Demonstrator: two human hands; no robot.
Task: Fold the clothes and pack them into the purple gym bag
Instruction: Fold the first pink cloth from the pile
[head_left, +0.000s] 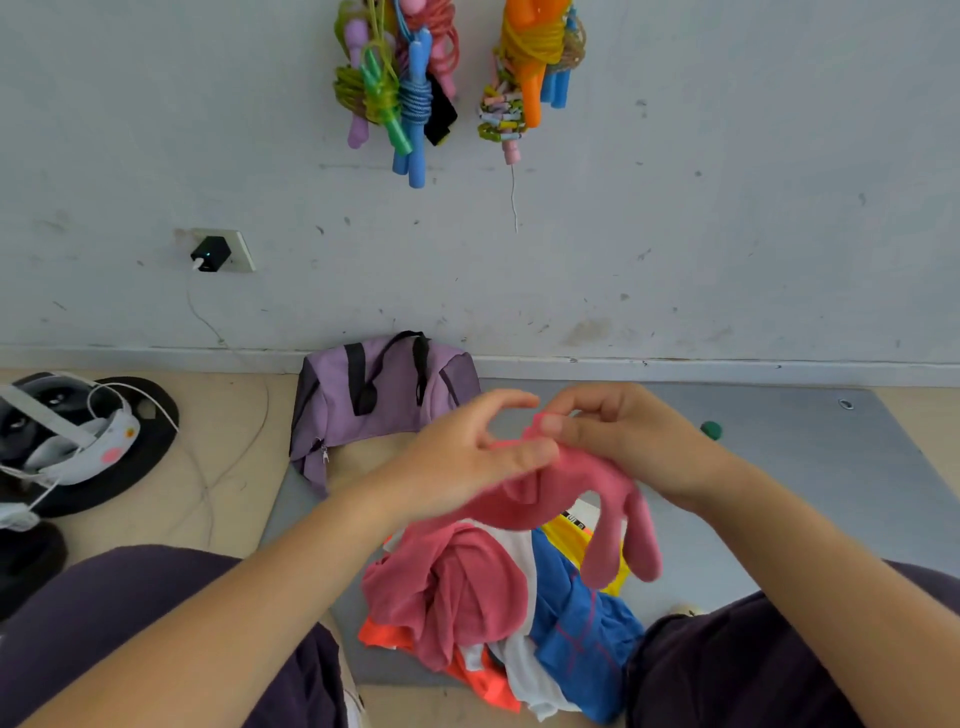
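Note:
A pink garment (587, 493) hangs in the air over the grey mat, two narrow ends dangling on its right side. My right hand (618, 436) pinches its top edge between thumb and fingers. My left hand (467, 457) holds the same cloth just to the left, with the index finger stretched out above it. Below my hands lies a pile of clothes (498, 613): pink, white, blue, orange and yellow pieces. The purple gym bag (384, 400) with black handles stands against the wall, behind and left of my hands.
A grey mat (779, 467) covers the floor under the pile. A headset with cables (67, 431) lies far left on a black disc. Jump ropes (405, 88) hang on the wall above. A small green object (710, 430) sits on the mat to the right. My knees frame the pile.

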